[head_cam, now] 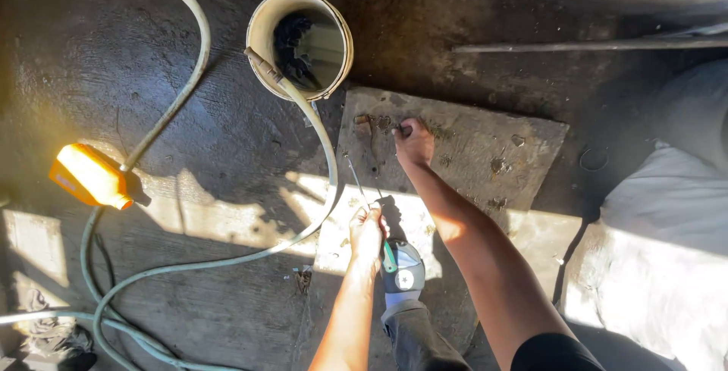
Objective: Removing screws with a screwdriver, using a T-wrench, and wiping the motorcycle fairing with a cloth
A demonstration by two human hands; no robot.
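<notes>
My left hand point(367, 232) is closed around a green-handled screwdriver point(371, 212), whose thin shaft runs up and left across a worn flat board point(470, 151). Further up the board, my right hand point(414, 140) reaches out and pinches a small dark metal piece point(403, 129) near the board's top edge. Other small rusty bits point(364, 120) lie just left of that hand. A shoe with a round light patch point(402, 276) rests on the board's near edge, below my left hand.
A cream bucket point(300, 41) with a dark rag inside stands beyond the board; a pale hose point(227, 257) loops from it across the wet concrete. An orange bottle point(89, 177) lies at left. A metal bar point(591, 46) and white sacks point(667, 212) are at right.
</notes>
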